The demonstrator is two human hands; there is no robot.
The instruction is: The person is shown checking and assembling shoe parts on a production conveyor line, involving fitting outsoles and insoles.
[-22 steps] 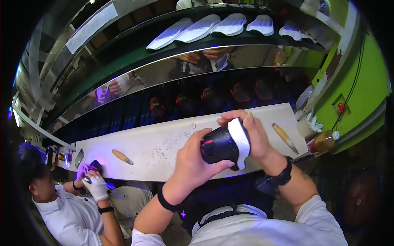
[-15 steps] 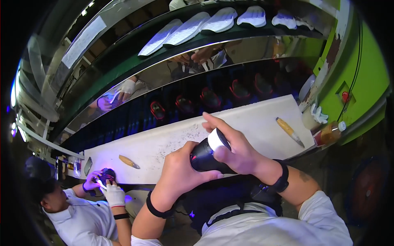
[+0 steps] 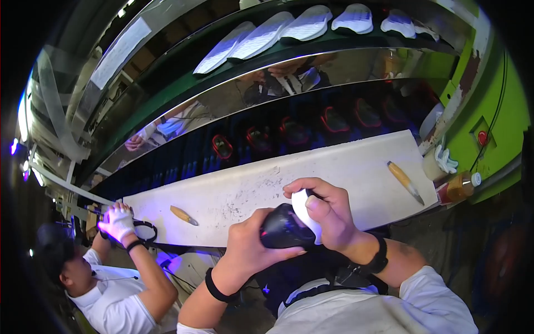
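Here, both forearms (image 3: 214,278) slant inward, the left hand (image 3: 245,242) wrapped around a rounded black shoe (image 3: 282,229), the right hand (image 3: 335,216) pinching a curved white insole (image 3: 301,210) against it. Shoe and insole are by the near edge of a long, off-white worktable (image 3: 350,161), with a green-topped shelf (image 3: 167,101) beyond. A white-shirted co-worker (image 3: 117,300) is at left; two wooden-handled knives (image 3: 403,180) lie on the tabletop, an amber bottle (image 3: 459,187) beside its right end.
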